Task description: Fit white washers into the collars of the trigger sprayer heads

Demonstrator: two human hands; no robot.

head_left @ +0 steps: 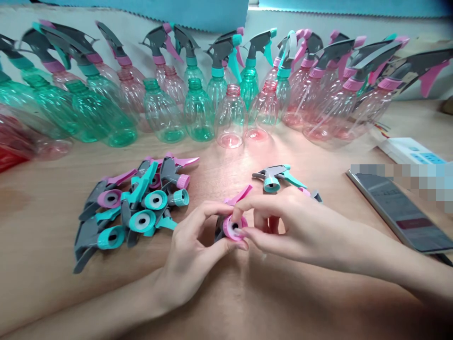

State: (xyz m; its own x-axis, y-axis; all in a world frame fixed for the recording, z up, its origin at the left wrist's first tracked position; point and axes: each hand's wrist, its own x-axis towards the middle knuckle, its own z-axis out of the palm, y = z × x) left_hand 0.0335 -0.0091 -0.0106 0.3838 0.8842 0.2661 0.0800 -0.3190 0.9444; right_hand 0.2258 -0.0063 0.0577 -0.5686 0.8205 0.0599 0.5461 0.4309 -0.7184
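Observation:
Near the middle of the table, my left hand point(189, 250) is closed around a spray trigger head point(227, 228) with a grey body, pink lever and pink collar. The collar's opening faces me and shows a whitish inside with a dark centre. My right hand point(293, 224) pinches at this opening, thumb and index fingertips inside the collar's rim. Whatever is between those fingertips is too small to make out. Left of my hands lies a pile of spray trigger heads point(142, 220) with turquoise or pink collars. Beyond my right hand rests another turquoise one point(272, 183), with a further one partly hidden.
Along the back stand green and pink clear bottles point(200, 113), several uncapped, others with trigger heads fitted. A phone point(399, 208) lies at the right, with a white power strip point(412, 150) behind it. Something red point(12, 141) is at the left edge.

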